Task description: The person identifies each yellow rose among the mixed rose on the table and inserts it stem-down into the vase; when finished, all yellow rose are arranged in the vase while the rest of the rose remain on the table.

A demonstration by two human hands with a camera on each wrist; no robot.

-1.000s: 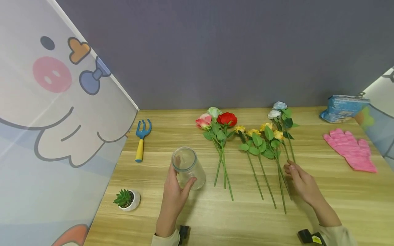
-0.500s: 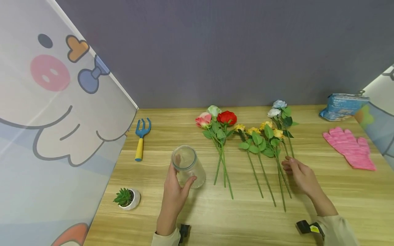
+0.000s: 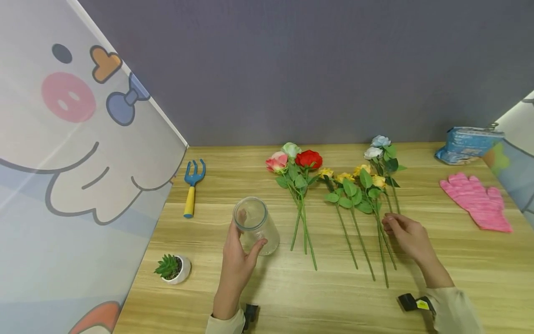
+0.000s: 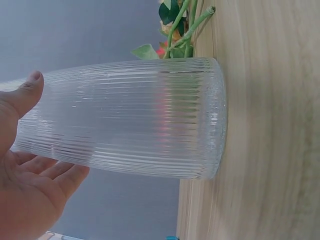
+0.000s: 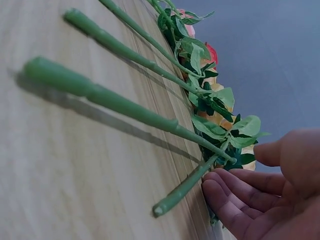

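Observation:
My left hand (image 3: 238,260) holds a clear ribbed glass vase (image 3: 269,234), fingers on one side and thumb on the other. In the left wrist view the base of the vase (image 4: 190,120) meets the tabletop. My right hand (image 3: 410,236) is low at the stems of the right-hand flowers. The right wrist view shows its thumb and fingertips apart beside a green stem (image 5: 185,187); whether they touch it is unclear. Yellow roses (image 3: 344,178) lie there, with a white flower (image 3: 373,153) and a pale blue flower (image 3: 381,141) behind them.
Pink, green and red roses (image 3: 308,159) lie right of the vase. A blue-yellow hand fork (image 3: 189,202) and a potted succulent (image 3: 179,271) are at the left. A pink glove (image 3: 477,204) and a clipped blue bag (image 3: 467,144) are at the right, before a grey wall (image 3: 313,69).
My right hand has shifted slightly toward the yellow roses' stems, its thumb and fingers coming nearer them. The left hand and vase stay in place.

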